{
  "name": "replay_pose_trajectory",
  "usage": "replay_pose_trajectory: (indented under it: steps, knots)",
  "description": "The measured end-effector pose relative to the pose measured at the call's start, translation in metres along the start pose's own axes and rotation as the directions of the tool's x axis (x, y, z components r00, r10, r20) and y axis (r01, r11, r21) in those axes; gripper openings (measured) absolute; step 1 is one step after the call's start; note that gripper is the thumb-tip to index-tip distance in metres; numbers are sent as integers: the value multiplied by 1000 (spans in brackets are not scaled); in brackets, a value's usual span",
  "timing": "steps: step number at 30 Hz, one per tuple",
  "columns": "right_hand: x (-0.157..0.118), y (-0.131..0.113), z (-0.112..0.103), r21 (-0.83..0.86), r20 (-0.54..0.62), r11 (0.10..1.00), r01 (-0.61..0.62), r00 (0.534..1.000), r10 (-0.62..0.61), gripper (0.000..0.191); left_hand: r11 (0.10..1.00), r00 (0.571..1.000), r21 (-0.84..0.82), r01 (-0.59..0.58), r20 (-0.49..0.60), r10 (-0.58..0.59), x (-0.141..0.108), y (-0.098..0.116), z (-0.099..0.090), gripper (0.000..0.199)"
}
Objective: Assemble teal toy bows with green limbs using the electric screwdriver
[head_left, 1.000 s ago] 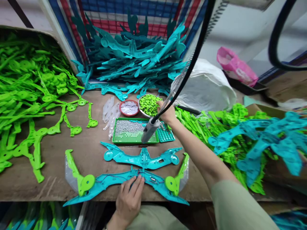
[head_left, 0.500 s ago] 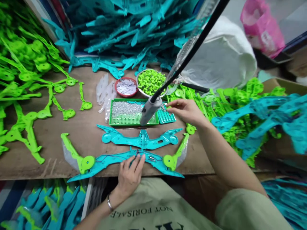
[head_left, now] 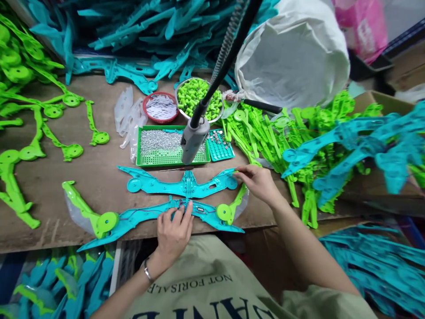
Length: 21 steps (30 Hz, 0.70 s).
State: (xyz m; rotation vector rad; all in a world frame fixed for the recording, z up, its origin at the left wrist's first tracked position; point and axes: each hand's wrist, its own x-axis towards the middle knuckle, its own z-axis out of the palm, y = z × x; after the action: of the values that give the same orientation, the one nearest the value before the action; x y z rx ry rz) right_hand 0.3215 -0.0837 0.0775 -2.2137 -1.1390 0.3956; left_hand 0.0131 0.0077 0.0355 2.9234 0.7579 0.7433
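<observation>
My left hand [head_left: 174, 228] rests with fingers stretched out on the middle of a blue plastic bow-shaped part [head_left: 142, 214], close to its thin wires. Green arms with round hubs [head_left: 108, 221] sit at both ends of this part, with clear plastic pieces along them. My right hand [head_left: 257, 180] has thumb and fingers pinched together beside the right tip of a second blue bow-shaped part [head_left: 166, 185]. What the pinch holds, if anything, is too small to make out. The second part lies just beyond the first.
A green tray of small metal pieces [head_left: 159, 144] stands beside a blue tray with small round silver discs [head_left: 219, 146]. Behind are a red basket of white strips [head_left: 161, 108] and a bowl of green pieces [head_left: 195, 95]. A grey tool [head_left: 194, 139] hangs overhead. Green parts [head_left: 265, 133] are heaped right.
My right hand has moved from the blue tray of discs toward me, to the second blue part's right tip. My left hand stays on the nearer part. The view has shifted somewhat.
</observation>
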Motion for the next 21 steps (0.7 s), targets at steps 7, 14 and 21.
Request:
replay_pose_trajectory:
  steps: [7, 14, 21]
  knots:
    - [7, -4, 2, -70, 64, 997, 31, 998, -26, 17, 997, 1000, 70, -11, 9, 11, 4, 4, 0, 56]
    - [14, -8, -4, -150, 149, 986, 72, 988, -49, 20, 995, 998, 97, 8, 65, -14, 4, 8, -2, 68]
    - [22, -10, -7, -183, 198, 975, 125, 976, -88, 17, 992, 997, 121, 23, 76, -32, 4, 10, -1, 63]
